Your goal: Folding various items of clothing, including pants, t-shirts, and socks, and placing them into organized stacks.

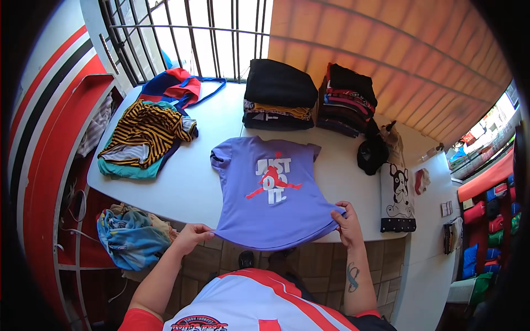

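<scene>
A purple short-sleeved T-shirt [240, 186] with a red and white print on its front lies spread on the white table [194, 186], collar pointing away from me. My left hand [193, 238] pinches its left hem corner between thumb and fingers. The opposite hem corner is pinched by my right hand [348, 221]. Between the two hands the hem hangs slightly past the table's near edge.
Folded dark clothes stand in two stacks [280, 85] [350, 99] at the back. Left lie a striped shirt [145, 132] and a red-blue bag [178, 85]. A dog-print cloth [397, 194] and black cap [372, 155] lie right. Below left is a laundry heap [132, 236].
</scene>
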{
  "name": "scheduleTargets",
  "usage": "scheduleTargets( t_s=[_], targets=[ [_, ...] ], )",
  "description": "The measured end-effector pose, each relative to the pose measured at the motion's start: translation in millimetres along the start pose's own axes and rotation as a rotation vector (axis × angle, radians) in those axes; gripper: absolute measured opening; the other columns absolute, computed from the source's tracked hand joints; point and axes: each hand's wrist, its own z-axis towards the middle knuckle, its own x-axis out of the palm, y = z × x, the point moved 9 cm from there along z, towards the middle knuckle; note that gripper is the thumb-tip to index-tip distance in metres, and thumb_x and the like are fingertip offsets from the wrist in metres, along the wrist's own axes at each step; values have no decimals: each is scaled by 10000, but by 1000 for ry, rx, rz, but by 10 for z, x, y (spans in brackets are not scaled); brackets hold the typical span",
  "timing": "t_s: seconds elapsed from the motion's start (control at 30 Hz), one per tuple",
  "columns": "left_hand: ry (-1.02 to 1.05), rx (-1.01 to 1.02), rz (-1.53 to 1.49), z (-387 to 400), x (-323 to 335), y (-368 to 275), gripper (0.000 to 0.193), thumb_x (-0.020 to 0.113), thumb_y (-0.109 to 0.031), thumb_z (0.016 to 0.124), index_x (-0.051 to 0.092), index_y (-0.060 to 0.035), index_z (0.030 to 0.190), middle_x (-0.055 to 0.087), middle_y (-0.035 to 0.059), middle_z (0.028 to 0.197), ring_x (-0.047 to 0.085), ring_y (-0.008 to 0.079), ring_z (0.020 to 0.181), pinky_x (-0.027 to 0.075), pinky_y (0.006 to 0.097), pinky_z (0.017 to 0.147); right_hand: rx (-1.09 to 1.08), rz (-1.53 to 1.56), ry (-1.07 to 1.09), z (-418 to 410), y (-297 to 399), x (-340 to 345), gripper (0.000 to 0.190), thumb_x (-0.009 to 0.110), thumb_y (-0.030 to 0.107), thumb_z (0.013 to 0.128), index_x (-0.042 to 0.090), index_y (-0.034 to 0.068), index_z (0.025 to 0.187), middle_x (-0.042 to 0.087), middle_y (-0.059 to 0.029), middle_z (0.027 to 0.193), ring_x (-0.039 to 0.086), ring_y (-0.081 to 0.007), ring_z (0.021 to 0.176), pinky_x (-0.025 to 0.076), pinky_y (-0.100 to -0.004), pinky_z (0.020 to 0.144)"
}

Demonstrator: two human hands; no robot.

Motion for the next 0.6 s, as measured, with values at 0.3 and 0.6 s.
scheduleTargets(
  t_s=[0.3, 0.6],
  targets=[
    [-433, 428, -780, -147, -734, -874, 45, 582, -180, 911, 544, -177, 935, 586, -18, 878, 556, 132, 806, 463, 309, 732, -47, -81, 746, -924, 1054, 589, 73, 704, 46, 779, 682, 42, 848, 630, -22, 764, 559, -65, 705, 432, -193, 611],
    [-378, 847, 1106, -693, 543, -2221, 248, 559, 138, 692, 679, -33, 826, 526, 140, 983, 597, 279, 800, 496, 369, 701, -231, -1686, 139, -578, 1402, -4, 431, 508, 114, 838, 570, 157, 1263, 631, -185, 1095, 594, -363, 1008, 466, -422, 903]
  ],
)
